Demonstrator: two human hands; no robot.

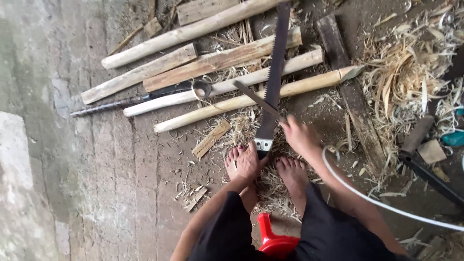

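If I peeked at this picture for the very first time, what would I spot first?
Probably the long dark saw standing up in the middle, its handle gripped by the left hand while the right hand holds a thin file against its teeth. Behind it lie pale peeled wooden poles side by side on the dirt floor. A heap of curly wood shavings fills the right side.
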